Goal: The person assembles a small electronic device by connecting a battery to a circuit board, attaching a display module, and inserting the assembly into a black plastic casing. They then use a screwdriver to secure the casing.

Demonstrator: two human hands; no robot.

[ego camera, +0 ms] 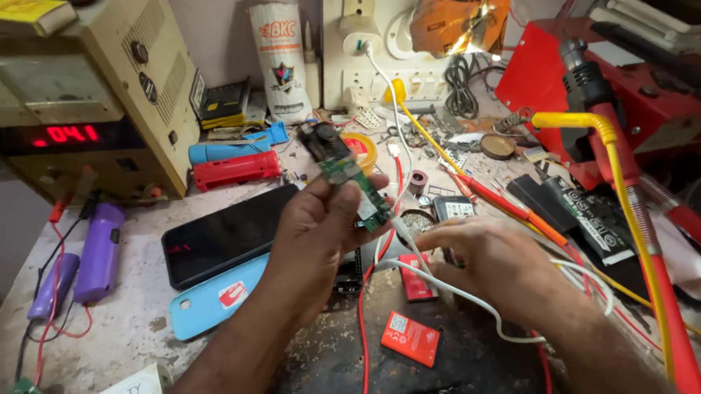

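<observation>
Above cluttered workbench [129, 321]: left hand [318, 227] gripping green circuit board [354, 191], long axis running up-left to down-right. White cable [410, 257] at lower end, just beside right hand [496, 260], nearer; fingers curled, grasp unclear.

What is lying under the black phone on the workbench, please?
The black phone rests partly on a light blue phone cover, whose lower end sticks out. The cover's upper part is hidden beneath the phone and the left hand.
</observation>
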